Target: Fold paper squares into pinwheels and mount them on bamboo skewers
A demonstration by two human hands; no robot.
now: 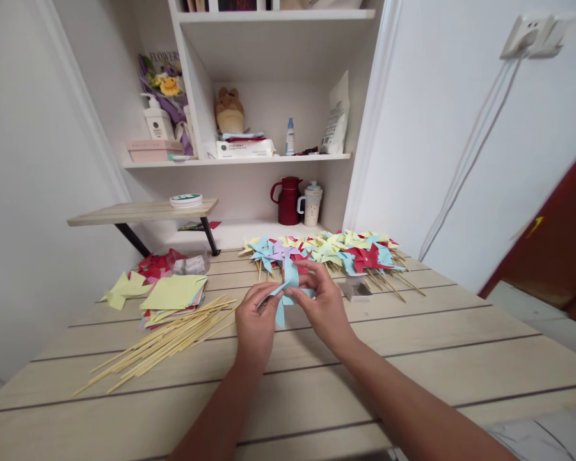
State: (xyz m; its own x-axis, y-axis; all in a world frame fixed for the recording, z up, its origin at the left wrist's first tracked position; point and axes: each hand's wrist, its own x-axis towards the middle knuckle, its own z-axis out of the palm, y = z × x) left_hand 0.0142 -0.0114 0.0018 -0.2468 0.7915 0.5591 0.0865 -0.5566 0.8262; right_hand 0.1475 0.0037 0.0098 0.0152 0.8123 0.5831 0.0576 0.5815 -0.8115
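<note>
Both hands meet over the middle of the table around a light blue paper pinwheel (pixel 292 275), whose blades stick out above, below and to the right. My left hand (pixel 258 320) is closed, pinching it from the left between thumb and fingers. From the right, my right hand (pixel 319 301) presses it near its centre with the thumb, the fingers curled behind. A stick on this pinwheel cannot be made out. Left of my left hand lie loose wooden sticks (pixel 173 342) and a stack of pale yellow paper squares (pixel 175 292).
Finished paper pinwheels (pixel 369 256) on sticks are heaped at the back right, with a small clear box (pixel 358 290) before them. Cut red paper (pixel 156 266) and yellow paper (pixel 126 288) lie at the left. Behind are a small raised stand (pixel 144 212), a red jug (pixel 288 202) and shelves.
</note>
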